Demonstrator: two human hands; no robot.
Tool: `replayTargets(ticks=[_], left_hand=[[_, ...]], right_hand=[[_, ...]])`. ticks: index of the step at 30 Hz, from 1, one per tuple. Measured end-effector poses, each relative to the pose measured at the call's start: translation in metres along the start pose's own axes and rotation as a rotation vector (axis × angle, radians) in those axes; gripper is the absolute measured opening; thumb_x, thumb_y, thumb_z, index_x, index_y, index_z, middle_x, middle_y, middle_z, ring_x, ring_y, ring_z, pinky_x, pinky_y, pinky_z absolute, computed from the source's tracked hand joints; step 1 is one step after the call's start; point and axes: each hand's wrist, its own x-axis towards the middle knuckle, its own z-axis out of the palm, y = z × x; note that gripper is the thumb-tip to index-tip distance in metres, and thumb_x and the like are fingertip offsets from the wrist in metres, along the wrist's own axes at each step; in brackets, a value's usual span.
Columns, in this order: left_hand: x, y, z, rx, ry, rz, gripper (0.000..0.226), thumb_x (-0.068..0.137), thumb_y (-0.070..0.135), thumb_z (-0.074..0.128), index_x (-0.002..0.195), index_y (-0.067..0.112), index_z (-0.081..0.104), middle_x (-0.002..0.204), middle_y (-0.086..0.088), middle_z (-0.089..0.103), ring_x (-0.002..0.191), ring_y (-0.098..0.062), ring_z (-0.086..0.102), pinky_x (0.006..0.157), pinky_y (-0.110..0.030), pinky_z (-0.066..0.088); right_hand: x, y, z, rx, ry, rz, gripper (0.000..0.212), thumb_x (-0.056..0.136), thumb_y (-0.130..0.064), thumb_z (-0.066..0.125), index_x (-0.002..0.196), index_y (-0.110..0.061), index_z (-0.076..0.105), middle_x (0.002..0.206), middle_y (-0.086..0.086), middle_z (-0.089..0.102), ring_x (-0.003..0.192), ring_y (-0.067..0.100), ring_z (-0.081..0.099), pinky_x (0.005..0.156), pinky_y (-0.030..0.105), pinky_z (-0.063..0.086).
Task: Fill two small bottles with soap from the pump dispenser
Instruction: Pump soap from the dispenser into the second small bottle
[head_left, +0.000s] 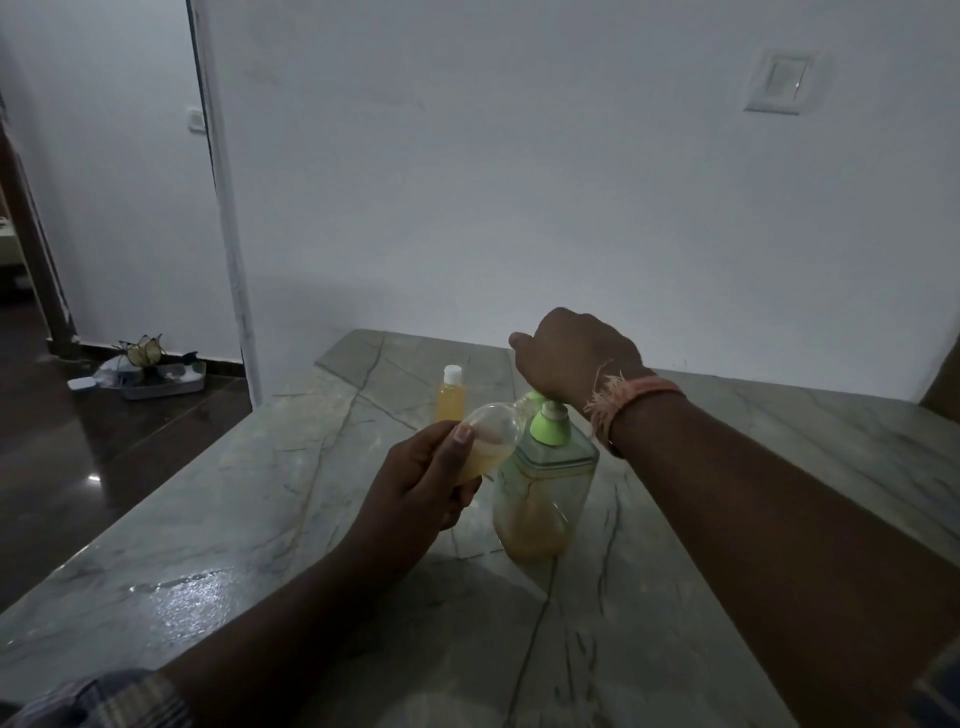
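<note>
Soap dispenser (540, 493), clear with a green pump, stands on the marble counter (260, 493); no label is readable. Right hand (576, 353) presses the pump head, fingers curled. Left hand (421, 483) grips a tilted small bottle (493, 439) at the spout. A capped, filled bottle (451, 395) stands behind.

A clear pump dispenser (543, 499), green-topped and partly full of amber soap, stands on the marble. One small bottle (485, 441) tilts against its nozzle; a white-capped, filled bottle (451, 400) stands behind.
</note>
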Motion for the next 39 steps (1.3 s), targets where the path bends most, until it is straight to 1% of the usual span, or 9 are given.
replayTargets(ticks=[6, 14, 18, 23, 25, 29, 32, 35, 39], left_hand=[[0.001, -0.002, 0.002, 0.029, -0.003, 0.000, 0.042, 0.096, 0.040, 0.042, 0.113, 0.010, 0.065, 0.061, 0.001, 0.055, 0.050, -0.008, 0.047, 0.046, -0.021, 0.038], [0.001, -0.001, 0.002, 0.020, -0.010, 0.017, 0.036, 0.099, 0.038, 0.042, 0.108, 0.013, 0.066, 0.061, -0.001, 0.054, 0.050, -0.012, 0.045, 0.045, -0.025, 0.037], [0.002, -0.005, 0.001, 0.025, -0.011, 0.024, 0.039, 0.100, 0.043, 0.041, 0.111, 0.013, 0.065, 0.062, 0.000, 0.055, 0.051, -0.011, 0.047, 0.046, -0.024, 0.039], [0.002, -0.003, 0.001, 0.046, -0.011, 0.017, 0.034, 0.100, 0.042, 0.041, 0.108, 0.019, 0.065, 0.064, -0.001, 0.057, 0.052, -0.012, 0.049, 0.047, -0.023, 0.040], [0.002, -0.003, 0.000, 0.050, -0.013, 0.020, 0.037, 0.100, 0.044, 0.041, 0.110, 0.017, 0.065, 0.064, -0.001, 0.057, 0.051, -0.012, 0.048, 0.046, -0.023, 0.039], [0.002, -0.002, 0.001, 0.030, -0.012, 0.026, 0.044, 0.094, 0.048, 0.045, 0.113, 0.013, 0.065, 0.064, 0.001, 0.057, 0.051, -0.010, 0.047, 0.046, -0.023, 0.039], [0.003, -0.002, 0.001, 0.001, -0.012, 0.032, 0.052, 0.090, 0.055, 0.046, 0.111, 0.012, 0.065, 0.063, -0.001, 0.056, 0.050, -0.010, 0.046, 0.045, -0.023, 0.037], [0.003, -0.002, 0.001, 0.001, -0.012, 0.029, 0.048, 0.093, 0.049, 0.045, 0.111, 0.010, 0.065, 0.062, 0.000, 0.055, 0.049, -0.008, 0.046, 0.045, -0.022, 0.037], [0.004, -0.004, 0.001, 0.005, -0.009, 0.023, 0.042, 0.096, 0.046, 0.045, 0.111, 0.014, 0.066, 0.061, 0.000, 0.055, 0.050, -0.011, 0.046, 0.045, -0.024, 0.037]], right_hand=[[0.007, 0.012, 0.017, 0.130, -0.044, 0.076, 0.036, 0.089, -0.043, 0.048, 0.065, -0.016, 0.050, 0.078, 0.008, 0.061, 0.081, 0.030, 0.061, 0.074, 0.034, 0.049], [0.003, 0.003, 0.002, -0.001, -0.002, -0.013, 0.041, 0.093, -0.048, 0.043, 0.064, -0.018, 0.044, 0.068, -0.001, 0.048, 0.074, 0.024, 0.053, 0.069, 0.030, 0.040], [0.005, 0.010, 0.013, 0.131, -0.017, 0.001, 0.043, 0.093, -0.049, 0.044, 0.064, -0.017, 0.047, 0.081, 0.008, 0.061, 0.082, 0.031, 0.060, 0.073, 0.032, 0.044], [-0.001, 0.010, 0.009, 0.111, -0.104, -0.044, 0.040, 0.100, -0.035, 0.038, 0.061, -0.023, 0.039, 0.097, 0.014, 0.063, 0.096, 0.034, 0.060, 0.080, 0.034, 0.047], [-0.002, 0.008, 0.008, 0.097, -0.114, -0.032, 0.039, 0.099, -0.039, 0.037, 0.068, -0.019, 0.047, 0.102, 0.015, 0.065, 0.093, 0.031, 0.059, 0.080, 0.033, 0.045], [0.000, 0.001, 0.000, -0.022, -0.016, -0.032, 0.047, 0.098, -0.049, 0.030, 0.093, -0.013, 0.060, 0.108, 0.012, 0.066, 0.098, 0.030, 0.060, 0.077, 0.034, 0.040], [0.000, 0.003, 0.004, -0.014, 0.007, -0.058, 0.050, 0.098, -0.053, 0.027, 0.083, -0.015, 0.057, 0.102, 0.011, 0.067, 0.092, 0.030, 0.060, 0.077, 0.035, 0.044], [0.000, 0.007, 0.012, 0.042, -0.025, -0.011, 0.052, 0.097, -0.057, 0.029, 0.068, -0.019, 0.049, 0.098, 0.012, 0.067, 0.089, 0.029, 0.060, 0.079, 0.036, 0.045], [-0.002, 0.008, 0.007, 0.081, -0.045, -0.012, 0.049, 0.098, -0.054, 0.030, 0.080, -0.015, 0.054, 0.101, 0.014, 0.066, 0.092, 0.031, 0.060, 0.082, 0.037, 0.047]])
